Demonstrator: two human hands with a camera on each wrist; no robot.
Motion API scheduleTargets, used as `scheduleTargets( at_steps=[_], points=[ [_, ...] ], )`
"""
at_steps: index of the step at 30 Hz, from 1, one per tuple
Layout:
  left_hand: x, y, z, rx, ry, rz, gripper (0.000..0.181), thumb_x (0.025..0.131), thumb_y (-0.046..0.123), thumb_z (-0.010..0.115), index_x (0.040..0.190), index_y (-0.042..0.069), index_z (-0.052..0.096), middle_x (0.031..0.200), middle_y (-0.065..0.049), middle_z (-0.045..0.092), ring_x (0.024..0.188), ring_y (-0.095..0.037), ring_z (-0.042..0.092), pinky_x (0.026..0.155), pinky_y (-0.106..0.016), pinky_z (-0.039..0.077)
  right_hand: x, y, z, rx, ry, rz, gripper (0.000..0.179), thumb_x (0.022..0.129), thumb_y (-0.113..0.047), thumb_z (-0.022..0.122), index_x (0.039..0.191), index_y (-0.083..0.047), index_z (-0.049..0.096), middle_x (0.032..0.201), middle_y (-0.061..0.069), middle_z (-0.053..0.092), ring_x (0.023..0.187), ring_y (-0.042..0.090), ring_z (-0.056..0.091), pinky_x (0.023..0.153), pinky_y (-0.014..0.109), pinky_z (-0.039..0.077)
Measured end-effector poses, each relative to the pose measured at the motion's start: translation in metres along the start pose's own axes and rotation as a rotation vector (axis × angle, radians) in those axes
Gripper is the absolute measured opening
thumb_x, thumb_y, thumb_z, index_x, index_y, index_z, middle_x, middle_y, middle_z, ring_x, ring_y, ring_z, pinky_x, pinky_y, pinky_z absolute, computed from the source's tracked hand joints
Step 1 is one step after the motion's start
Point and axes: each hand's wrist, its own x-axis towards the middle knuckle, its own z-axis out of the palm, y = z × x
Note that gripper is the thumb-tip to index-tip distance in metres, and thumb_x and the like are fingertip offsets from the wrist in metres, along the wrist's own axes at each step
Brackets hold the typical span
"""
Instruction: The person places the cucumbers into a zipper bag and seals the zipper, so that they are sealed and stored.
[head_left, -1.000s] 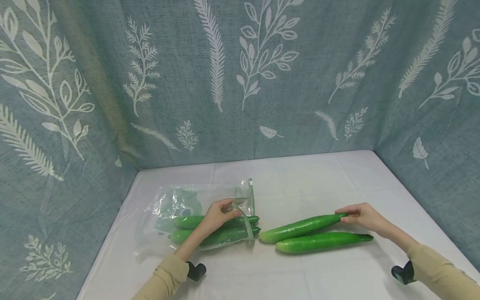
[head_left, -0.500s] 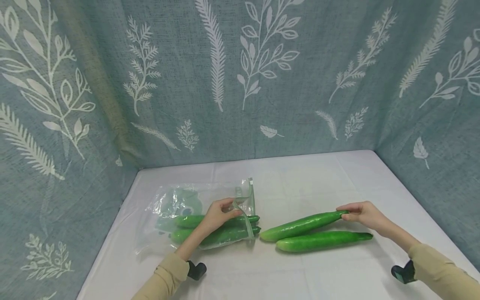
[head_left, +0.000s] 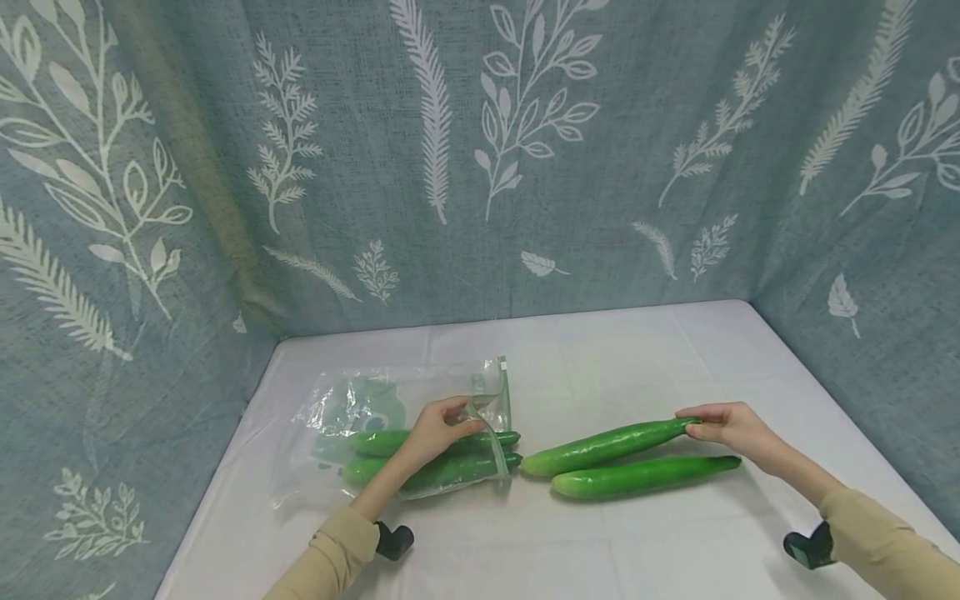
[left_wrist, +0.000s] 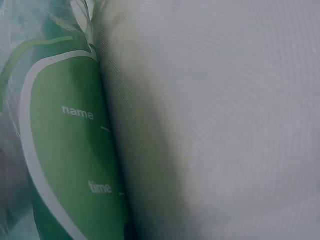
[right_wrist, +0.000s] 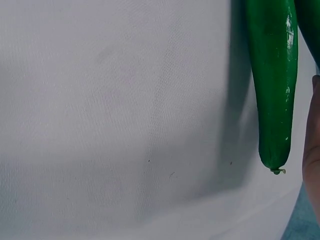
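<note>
In the head view my left hand (head_left: 433, 435) pinches the zip edge of a clear zip bag (head_left: 450, 379), its mouth facing right. Two cucumbers lie inside, the upper cucumber (head_left: 377, 442) and lower cucumber (head_left: 450, 475), their dark ends at the opening. My right hand (head_left: 727, 427) grips the dark stem end of a third cucumber (head_left: 607, 447), slanting with its pale end beside the bag mouth. Just nearer, another cucumber (head_left: 645, 477) lies loose; the right wrist view shows its stem tip (right_wrist: 275, 160) beside my hand. In the left wrist view, the bag's green label (left_wrist: 75, 135) reads "name" and "time".
A white cloth (head_left: 600, 550) covers the table, with its far edge against a blue-green leaf-patterned curtain (head_left: 450, 167). The same curtain hangs at both sides. Dark camera mounts (head_left: 393, 542) sit under the wrists.
My right hand has shifted slightly right and up in view, raising the held cucumber's stem end. The nearer cucumber's stem end has swung slightly away from me. My left hand and the bag stay put.
</note>
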Motion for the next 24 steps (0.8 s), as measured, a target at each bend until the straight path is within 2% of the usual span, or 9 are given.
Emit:
scheduleTargets(
  at_steps=[4,9,14,17,20,22,24],
  points=[
    [0.000,0.000,0.000,-0.002,-0.001,0.008,0.045,0.083,0.023,0.074,0.122,0.005,0.062,0.129,-0.016,0.060,0.121,-0.037,0.055,0.100,-0.052,0.046,-0.002,-0.001,-0.002,-0.003,0.011,0.003,0.048,0.091,-0.027,0.064,0.126,0.005,0.057,0.121,0.024,0.062,0.091,-0.008,0.061,0.086,0.037,0.056],
    [0.000,-0.001,-0.001,-0.006,-0.005,0.013,0.045,0.083,0.023,0.074,0.123,0.005,0.062,0.128,-0.016,0.061,0.121,-0.037,0.056,0.100,-0.052,0.047,-0.004,-0.001,-0.005,-0.021,0.036,0.012,0.048,0.092,-0.028,0.063,0.127,0.004,0.056,0.123,0.025,0.061,0.092,-0.008,0.059,0.090,0.046,0.053],
    [0.000,0.000,-0.001,-0.007,-0.003,0.014,0.045,0.083,0.023,0.073,0.123,0.006,0.062,0.129,-0.016,0.060,0.121,-0.037,0.056,0.099,-0.051,0.048,-0.004,-0.002,-0.009,-0.036,0.066,0.024,0.049,0.092,-0.030,0.063,0.127,0.003,0.056,0.123,0.022,0.062,0.093,-0.009,0.058,0.090,0.048,0.052],
    [0.000,0.000,-0.002,-0.016,-0.005,0.015,0.045,0.083,0.023,0.074,0.123,0.005,0.062,0.129,-0.016,0.060,0.121,-0.037,0.056,0.099,-0.050,0.048,-0.004,-0.003,-0.012,-0.031,0.075,0.026,0.048,0.093,-0.029,0.062,0.128,0.003,0.056,0.124,0.023,0.061,0.092,-0.012,0.056,0.089,0.042,0.053],
    [-0.001,0.000,-0.002,-0.017,-0.006,0.011,0.046,0.083,0.024,0.074,0.123,0.005,0.062,0.129,-0.017,0.060,0.120,-0.038,0.056,0.098,-0.050,0.049,-0.005,-0.004,-0.015,-0.023,0.084,0.030,0.049,0.093,-0.029,0.061,0.129,0.004,0.054,0.125,0.022,0.060,0.092,-0.014,0.054,0.085,0.029,0.053],
    [-0.001,0.000,-0.002,-0.017,-0.007,0.008,0.046,0.083,0.024,0.074,0.123,0.005,0.062,0.129,-0.017,0.060,0.119,-0.038,0.057,0.098,-0.049,0.049,-0.005,-0.005,-0.017,-0.009,0.091,0.034,0.050,0.094,-0.028,0.060,0.130,0.005,0.053,0.123,0.016,0.063,0.091,-0.014,0.054,0.082,0.021,0.050],
    [-0.001,0.001,-0.002,-0.018,-0.010,0.005,0.046,0.083,0.024,0.073,0.123,0.005,0.062,0.129,-0.017,0.060,0.119,-0.038,0.057,0.098,-0.049,0.049,-0.005,-0.005,-0.019,0.020,0.098,0.037,0.051,0.094,-0.028,0.060,0.131,0.005,0.052,0.116,0.002,0.067,0.091,-0.014,0.054,0.081,0.017,0.050]
  ],
)
